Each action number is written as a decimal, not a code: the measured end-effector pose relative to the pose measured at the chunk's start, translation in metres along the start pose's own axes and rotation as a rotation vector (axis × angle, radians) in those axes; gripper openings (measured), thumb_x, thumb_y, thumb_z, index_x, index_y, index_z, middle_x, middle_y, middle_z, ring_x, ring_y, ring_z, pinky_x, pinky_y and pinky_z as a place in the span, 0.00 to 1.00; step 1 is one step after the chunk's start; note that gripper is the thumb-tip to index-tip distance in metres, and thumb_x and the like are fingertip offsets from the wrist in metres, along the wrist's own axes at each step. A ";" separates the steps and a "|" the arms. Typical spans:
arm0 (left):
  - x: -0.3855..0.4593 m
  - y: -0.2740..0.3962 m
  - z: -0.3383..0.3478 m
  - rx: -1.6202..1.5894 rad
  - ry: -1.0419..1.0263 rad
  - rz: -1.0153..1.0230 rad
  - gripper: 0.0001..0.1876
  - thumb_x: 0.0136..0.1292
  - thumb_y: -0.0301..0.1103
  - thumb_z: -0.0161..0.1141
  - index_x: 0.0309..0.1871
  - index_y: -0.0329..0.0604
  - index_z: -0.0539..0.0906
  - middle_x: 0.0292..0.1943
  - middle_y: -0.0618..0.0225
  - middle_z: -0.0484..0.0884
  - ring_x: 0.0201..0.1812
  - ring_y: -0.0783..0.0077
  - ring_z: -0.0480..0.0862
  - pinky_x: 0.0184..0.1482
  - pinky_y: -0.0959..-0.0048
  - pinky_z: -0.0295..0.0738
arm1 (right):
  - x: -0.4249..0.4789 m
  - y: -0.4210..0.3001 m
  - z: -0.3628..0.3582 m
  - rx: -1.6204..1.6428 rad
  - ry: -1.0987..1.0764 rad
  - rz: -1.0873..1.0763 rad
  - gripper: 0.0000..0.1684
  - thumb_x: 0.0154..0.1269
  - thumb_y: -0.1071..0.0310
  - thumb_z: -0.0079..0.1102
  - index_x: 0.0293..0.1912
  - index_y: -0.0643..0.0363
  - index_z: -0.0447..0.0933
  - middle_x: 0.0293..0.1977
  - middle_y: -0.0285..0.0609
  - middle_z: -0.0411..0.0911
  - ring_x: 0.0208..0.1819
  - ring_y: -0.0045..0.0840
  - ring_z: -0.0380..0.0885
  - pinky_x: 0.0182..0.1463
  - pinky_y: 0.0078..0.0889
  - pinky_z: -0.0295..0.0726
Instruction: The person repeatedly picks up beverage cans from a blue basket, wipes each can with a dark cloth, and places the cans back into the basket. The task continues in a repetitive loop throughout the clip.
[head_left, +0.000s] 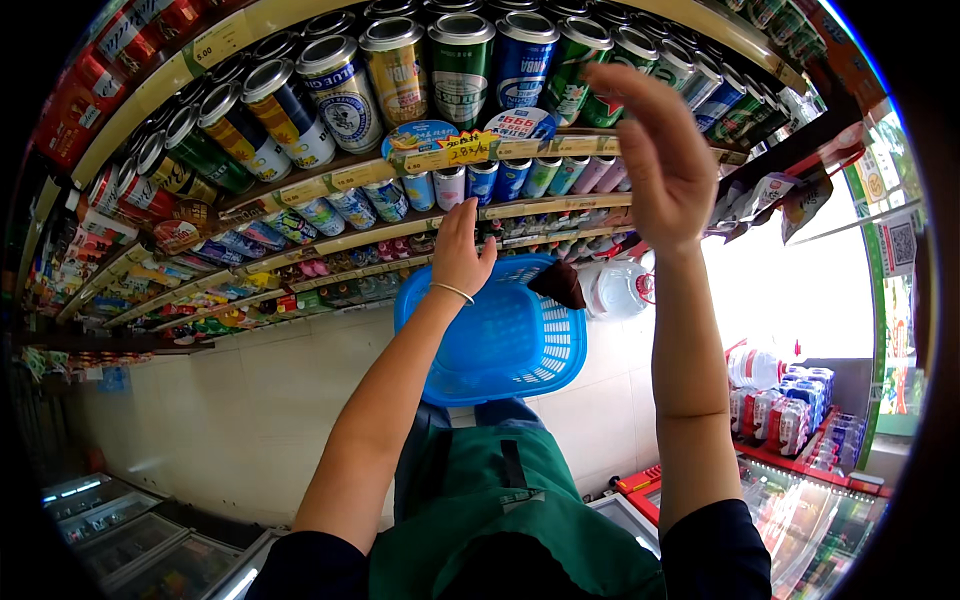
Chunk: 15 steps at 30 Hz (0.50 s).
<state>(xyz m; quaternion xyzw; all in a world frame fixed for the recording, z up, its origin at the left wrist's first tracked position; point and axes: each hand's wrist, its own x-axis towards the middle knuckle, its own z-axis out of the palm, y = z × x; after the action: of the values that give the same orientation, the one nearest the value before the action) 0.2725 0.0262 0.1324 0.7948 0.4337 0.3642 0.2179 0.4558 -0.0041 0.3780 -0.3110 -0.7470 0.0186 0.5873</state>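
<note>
My left hand (460, 253), a bangle on its wrist, is held before a shelf row of slim drink cans (450, 185). Its fingers are straight, the thumb apart, and it holds nothing. Higher up, my right hand (670, 161) is raised in front of green beer cans (577, 64) on the shelf above, fingers curved and thumb apart. Nothing shows in its grasp; whether it touches a can I cannot tell. Below my hands is a blue plastic basket (480, 330) with a dark brown cloth (559, 285) over its rim.
The store shelf (352, 176) curves across the front, carrying several rows of cans and bottles. A large clear water jug (616, 290) stands right of the basket. Packed drinks (780, 409) are stacked at right. Glass-topped freezers (142, 540) line the lower left behind me.
</note>
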 end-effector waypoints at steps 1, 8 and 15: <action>-0.003 -0.003 0.004 0.014 0.019 -0.023 0.32 0.61 0.33 0.62 0.68 0.34 0.64 0.63 0.45 0.70 0.65 0.44 0.68 0.68 0.53 0.64 | -0.022 0.015 0.008 0.004 -0.011 0.093 0.14 0.65 0.75 0.59 0.50 0.67 0.79 0.48 0.48 0.81 0.50 0.33 0.80 0.55 0.31 0.76; -0.036 0.011 0.047 -0.016 -0.032 -0.176 0.33 0.61 0.34 0.62 0.69 0.35 0.64 0.64 0.46 0.70 0.66 0.45 0.68 0.67 0.55 0.66 | -0.203 0.085 0.022 -0.133 -0.331 0.454 0.12 0.61 0.73 0.62 0.46 0.61 0.81 0.44 0.48 0.81 0.46 0.43 0.81 0.49 0.39 0.80; -0.085 -0.012 0.081 0.006 -0.114 -0.295 0.32 0.66 0.38 0.60 0.71 0.43 0.63 0.68 0.52 0.67 0.69 0.49 0.67 0.67 0.57 0.68 | -0.354 0.118 0.027 -0.848 -0.894 0.739 0.26 0.62 0.69 0.56 0.61 0.49 0.73 0.58 0.46 0.71 0.59 0.40 0.71 0.56 0.41 0.77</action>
<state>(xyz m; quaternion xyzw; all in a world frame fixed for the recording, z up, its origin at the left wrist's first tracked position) 0.2981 -0.0421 0.0399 0.7425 0.5336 0.2815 0.2910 0.5253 -0.0720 0.0168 -0.7075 -0.7048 0.0502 0.0091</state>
